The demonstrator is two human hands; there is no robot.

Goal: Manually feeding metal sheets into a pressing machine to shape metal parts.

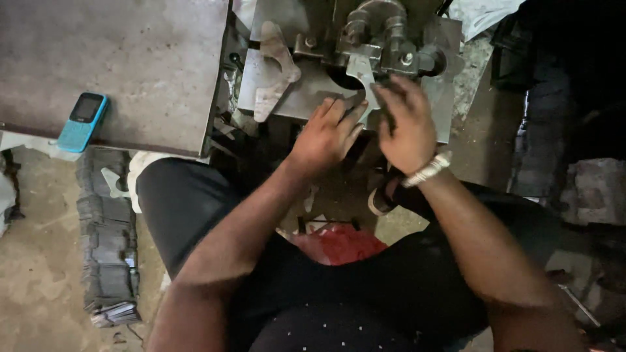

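Machine bed point(297, 98): we see it ahead of the seated person, right of the metal table point(117, 65).
Press head point(381, 36): at the far edge of the bed, above our two hands.
Left hand point(328, 135): on the near edge of the bed, just left of the right hand point(405, 120).
Flat metal piece point(363, 73): under the press head, between both hands' fingertips and touching them.
Second metal piece point(270, 68): lying on the bed, left of the hands and apart from them.
Phone point(81, 122): near the front edge of the table, far left.
Stacked strips point(107, 254): on the floor below the table, left of our knee.
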